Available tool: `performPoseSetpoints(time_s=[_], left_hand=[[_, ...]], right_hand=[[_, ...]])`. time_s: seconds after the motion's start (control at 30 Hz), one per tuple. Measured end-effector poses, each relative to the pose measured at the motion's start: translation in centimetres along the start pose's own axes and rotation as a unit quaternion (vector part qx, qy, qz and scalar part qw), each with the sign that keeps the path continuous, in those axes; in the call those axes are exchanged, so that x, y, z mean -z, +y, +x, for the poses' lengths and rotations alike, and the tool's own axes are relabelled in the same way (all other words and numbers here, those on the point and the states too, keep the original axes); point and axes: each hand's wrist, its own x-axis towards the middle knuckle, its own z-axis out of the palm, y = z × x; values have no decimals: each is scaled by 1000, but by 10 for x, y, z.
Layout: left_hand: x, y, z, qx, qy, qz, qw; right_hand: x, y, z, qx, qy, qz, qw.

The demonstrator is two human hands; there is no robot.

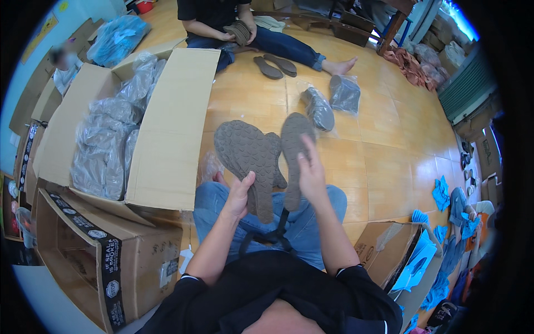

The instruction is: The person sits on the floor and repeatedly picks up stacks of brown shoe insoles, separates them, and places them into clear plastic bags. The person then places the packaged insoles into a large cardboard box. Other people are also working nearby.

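Note:
My left hand (239,197) is closed around a few grey-brown shoe soles (242,146) with a pebbled pattern, fanned over one another above my lap. My right hand (312,175) grips a single shoe sole (291,133) by its right edge, upright and just right of the others. Its fingers are slightly blurred. Part of another sole (278,167) shows between the two groups, and what supports it is hidden. Beyond my hands, bagged soles (319,111) and a second clear bag (345,94) of grey pieces lie on the floor.
An open carton (172,128) full of plastic-wrapped packs stands at my left, with another carton (144,267) nearer. Opposite sits a co-worker (214,16) holding soles, two loose soles (268,68) beside them. At my right is a carton (381,245) with blue sheets (416,264).

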Motion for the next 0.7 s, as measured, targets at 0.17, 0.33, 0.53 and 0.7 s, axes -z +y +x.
performPoseSetpoints(time_s=[0.17, 0.33, 0.53, 0.7], left_hand=[[-8, -10, -1, -28, -9, -20, 999], [7, -3, -5, 32, -46, -40, 998], [-8, -12, -4, -74, -10, -4, 997], [-6, -10, -7, -50, 25, 17, 998]], right_hand=[[-14, -1, -16, -59, -67, -56, 994], [-5, 0, -2, -23, 109, 135, 985], [-5, -1, -16, -24, -57, -35, 997], [-2, 10, -14, -85, -46, 45, 994]])
